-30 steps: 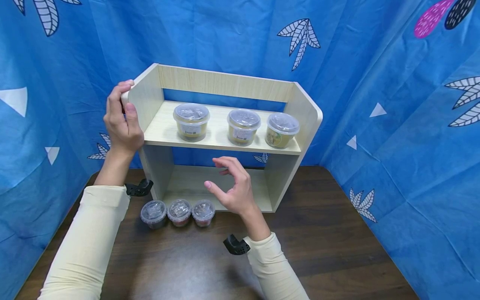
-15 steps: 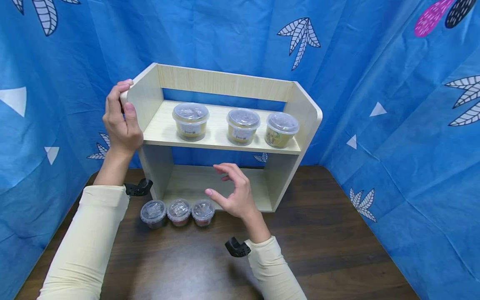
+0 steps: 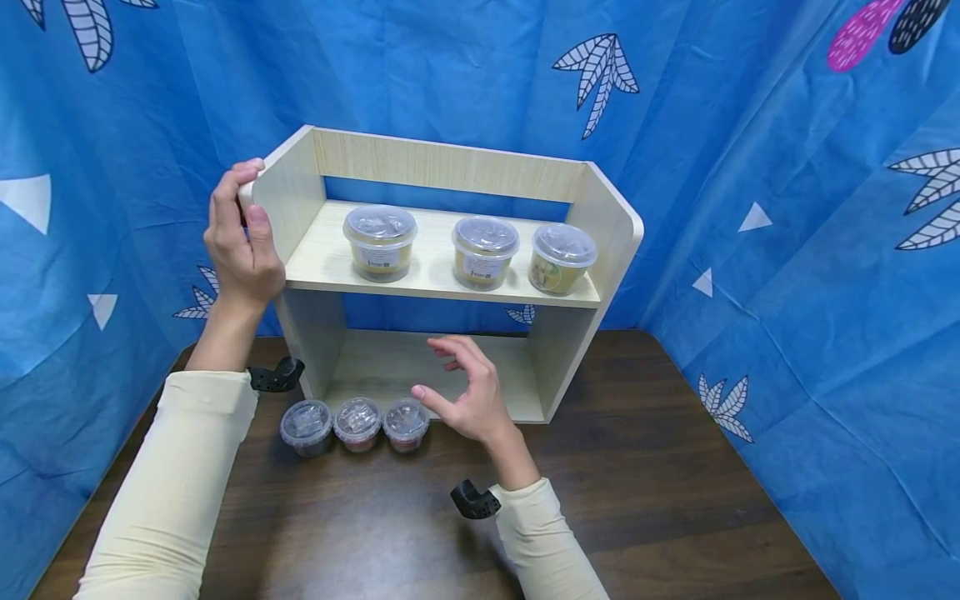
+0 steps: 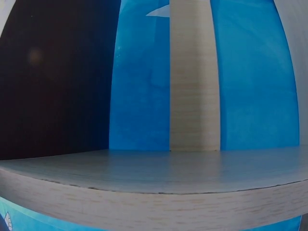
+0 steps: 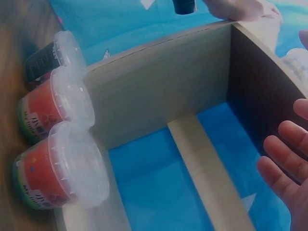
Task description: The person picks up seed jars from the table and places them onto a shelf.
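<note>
My left hand (image 3: 243,237) grips the front edge of the left side panel of a pale wooden two-tier shelf (image 3: 450,167), thumb on the inner face. In the right wrist view that left hand (image 5: 243,8) shows at the top, on the panel. Before the lower tier, my right hand (image 3: 472,396) hovers with nothing in it, fingers loosely bent and thumb apart. Three small lidded plastic tubs (image 3: 357,423) stand in a row on the table left of it. Two of these have red sides, and the leftmost tub (image 5: 43,65) is dark.
On the upper tier sit three larger clear-lidded tubs with yellowish contents: a left tub (image 3: 379,242), a middle tub (image 3: 485,250) and a right tub (image 3: 562,257). The shelf stands on a dark wooden table (image 3: 675,500), with blue patterned curtain (image 3: 787,275) behind and at both sides.
My right hand has lowered a little, away from the upper tier and back toward me. The left hand stays on the side panel, and the tubs stand where they were.
</note>
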Tool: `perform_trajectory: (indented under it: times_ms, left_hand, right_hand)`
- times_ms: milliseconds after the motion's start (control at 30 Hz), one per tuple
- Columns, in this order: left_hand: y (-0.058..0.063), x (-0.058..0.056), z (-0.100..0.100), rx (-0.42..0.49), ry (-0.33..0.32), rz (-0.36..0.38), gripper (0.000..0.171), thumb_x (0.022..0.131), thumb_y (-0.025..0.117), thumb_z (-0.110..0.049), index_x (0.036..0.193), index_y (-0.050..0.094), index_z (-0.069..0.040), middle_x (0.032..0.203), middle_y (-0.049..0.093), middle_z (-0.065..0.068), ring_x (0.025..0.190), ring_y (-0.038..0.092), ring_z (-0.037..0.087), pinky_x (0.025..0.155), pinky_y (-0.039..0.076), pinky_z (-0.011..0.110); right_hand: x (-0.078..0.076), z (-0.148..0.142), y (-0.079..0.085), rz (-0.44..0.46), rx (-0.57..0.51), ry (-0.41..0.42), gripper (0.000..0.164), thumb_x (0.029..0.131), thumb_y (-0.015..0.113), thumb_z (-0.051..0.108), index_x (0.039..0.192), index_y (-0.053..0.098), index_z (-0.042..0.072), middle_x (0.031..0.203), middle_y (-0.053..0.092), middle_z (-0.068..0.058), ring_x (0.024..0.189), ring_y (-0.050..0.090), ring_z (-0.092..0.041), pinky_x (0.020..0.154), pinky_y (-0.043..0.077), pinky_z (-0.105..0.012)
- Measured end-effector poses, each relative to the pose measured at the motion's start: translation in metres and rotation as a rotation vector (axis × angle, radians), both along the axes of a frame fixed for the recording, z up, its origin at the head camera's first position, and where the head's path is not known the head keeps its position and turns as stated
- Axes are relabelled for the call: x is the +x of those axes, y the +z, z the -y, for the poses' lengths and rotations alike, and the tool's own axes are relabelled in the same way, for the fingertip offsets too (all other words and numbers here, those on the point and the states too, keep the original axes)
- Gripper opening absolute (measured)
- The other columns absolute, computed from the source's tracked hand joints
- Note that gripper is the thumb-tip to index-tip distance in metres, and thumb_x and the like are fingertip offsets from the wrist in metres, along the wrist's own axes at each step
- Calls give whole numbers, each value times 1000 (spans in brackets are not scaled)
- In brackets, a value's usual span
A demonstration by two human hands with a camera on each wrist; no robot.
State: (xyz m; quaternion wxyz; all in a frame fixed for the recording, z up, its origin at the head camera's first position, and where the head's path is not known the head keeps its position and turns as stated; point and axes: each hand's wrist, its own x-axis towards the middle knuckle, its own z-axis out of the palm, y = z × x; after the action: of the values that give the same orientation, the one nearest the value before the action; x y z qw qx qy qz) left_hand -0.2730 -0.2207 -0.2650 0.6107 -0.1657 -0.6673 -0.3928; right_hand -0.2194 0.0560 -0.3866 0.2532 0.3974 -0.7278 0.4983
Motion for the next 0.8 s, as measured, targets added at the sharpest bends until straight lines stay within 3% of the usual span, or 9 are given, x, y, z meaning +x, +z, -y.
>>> perform_trajectory:
  times_ms: [500,800]
  left_hand:
    - [0,0,0,-7,-2,-1,40,91,40,-16,121,49,8,132,59,12,120,59,21,101,47,37]
    - [-1,-2,2,-12,10,6,40,91,41,-16,122,49,7,133,59,11,121,59,19,101,46,38]
  right_hand:
    - [-1,0,-20,57,44,-14,57,78,75,33,124,62,2,116,63,-10,103,60,-22,80,56,-32]
    - [-2,0,-33,76,43,-9,57,77,76,31,124,62,2,116,64,-11,102,60,-22,78,57,-38]
